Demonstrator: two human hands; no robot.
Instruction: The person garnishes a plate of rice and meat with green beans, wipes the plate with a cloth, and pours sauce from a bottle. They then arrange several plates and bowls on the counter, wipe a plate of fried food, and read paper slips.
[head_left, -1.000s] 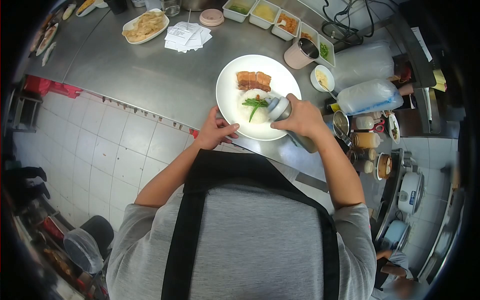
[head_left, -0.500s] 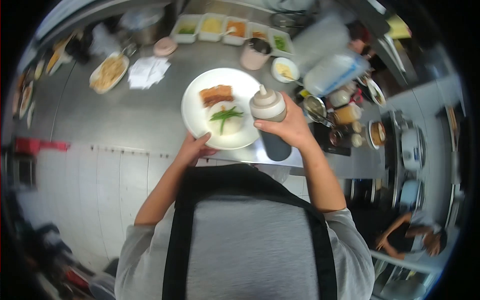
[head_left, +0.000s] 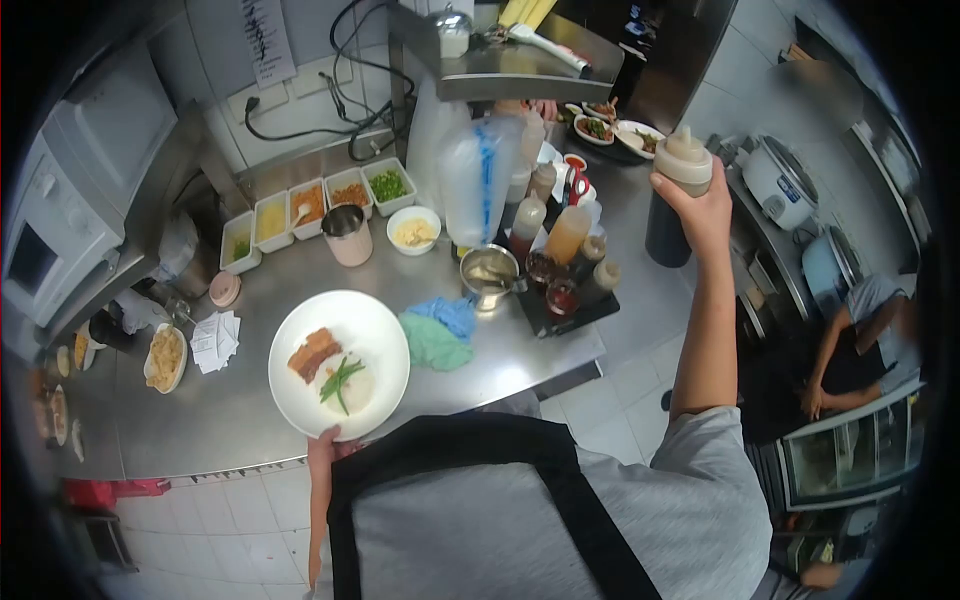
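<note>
My left hand (head_left: 325, 443) grips the near rim of a round white plate (head_left: 388, 335) at the counter's front edge. On the plate lie a browned slab of what looks like pork belly (head_left: 314, 354), a pale mound, likely rice (head_left: 356, 393), and crossed green beans (head_left: 341, 380) on top. Out to the right, my right hand (head_left: 706, 208) is wrapped round a squeeze bottle (head_left: 670, 235) with a pale nozzle cap and dark lower body. The bottle is upright and well apart from the plate. A blue and a green cloth (head_left: 437, 342) lie right of the plate.
Behind the plate stand several white tubs of toppings (head_left: 310, 205), a pink canister (head_left: 347, 238) and a bowl (head_left: 414, 232). A saucepan (head_left: 490, 275) and a black tray (head_left: 575, 322) of sauce bottles are to the right. Another person (head_left: 868, 345) is at far right.
My right hand has carried the squeeze bottle away from the plate, far to the right. The view has turned right, and the cloths on the counter now show. My left hand still holds the plate.
</note>
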